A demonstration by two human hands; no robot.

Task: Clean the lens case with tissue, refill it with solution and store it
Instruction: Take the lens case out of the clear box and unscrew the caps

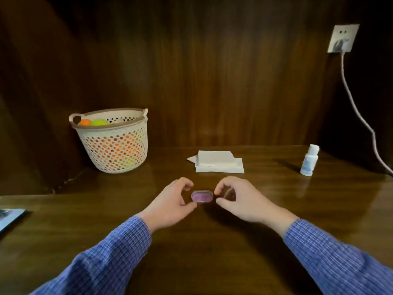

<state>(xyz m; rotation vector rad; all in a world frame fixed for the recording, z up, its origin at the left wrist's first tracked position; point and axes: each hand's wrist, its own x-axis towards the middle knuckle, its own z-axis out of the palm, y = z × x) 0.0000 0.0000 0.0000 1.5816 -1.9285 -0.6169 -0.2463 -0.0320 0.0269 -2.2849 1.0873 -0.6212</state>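
A small purple oval lens case (202, 196) lies on the dark wooden table (212, 252), closed as far as I can tell. My left hand (171, 202) is at its left end, thumb against the lower edge and index finger curled above. My right hand (236, 201) pinches the right end between thumb and index fingertip, and looks slightly blurred. Folded white tissues (218, 162) lie behind the case. A small white solution bottle (309, 160) stands upright at the right.
A beige perforated basket (112, 143) holding orange and green balls stands at the back left. A wall socket (342, 38) has a cable (359, 113) running down to the table's right edge. A flat grey object (10, 217) lies at the left edge.
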